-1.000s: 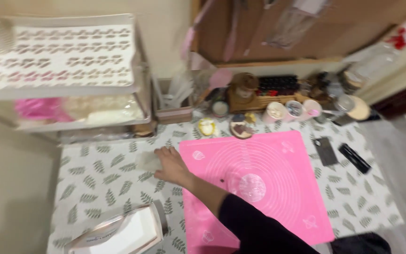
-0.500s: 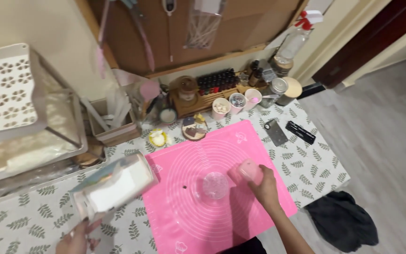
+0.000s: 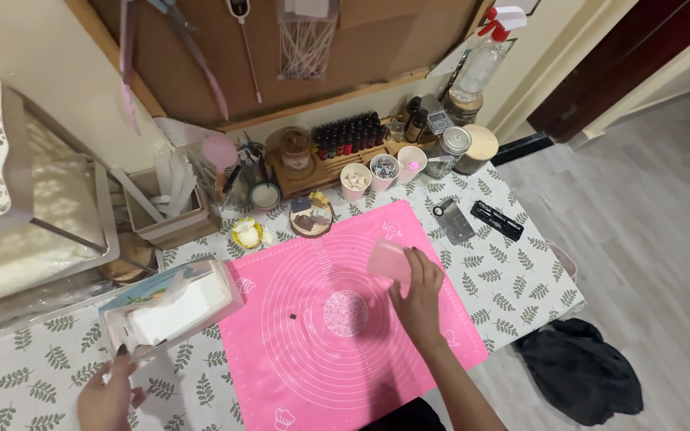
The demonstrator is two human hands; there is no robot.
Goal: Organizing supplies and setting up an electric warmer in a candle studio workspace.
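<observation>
My right hand (image 3: 418, 293) holds a small translucent pink cup (image 3: 387, 259) tilted just above the right part of a pink silicone mat (image 3: 337, 351) printed with circles. My left hand (image 3: 107, 397) is at the lower left and grips the near end of a clear rectangular box (image 3: 171, 305) with white contents, held tilted over the leaf-patterned tablecloth (image 3: 33, 375) at the mat's left edge. A tiny dark speck (image 3: 292, 317) lies on the mat.
Behind the mat stand a wooden rack of small dark bottles (image 3: 349, 142), several small cups (image 3: 383, 170), jars (image 3: 477, 148), a spray bottle (image 3: 481, 56) and a small wooden dish (image 3: 311, 217). A white tiered shelf (image 3: 9, 199) fills the left. A metal scraper (image 3: 453, 219) and black object (image 3: 497, 219) lie right. Dark cloth (image 3: 576, 371) is on the floor.
The view has swung right and settled. My left hand, which rested flat by the mat, now grips the clear box. My right hand has come in holding the pink cup.
</observation>
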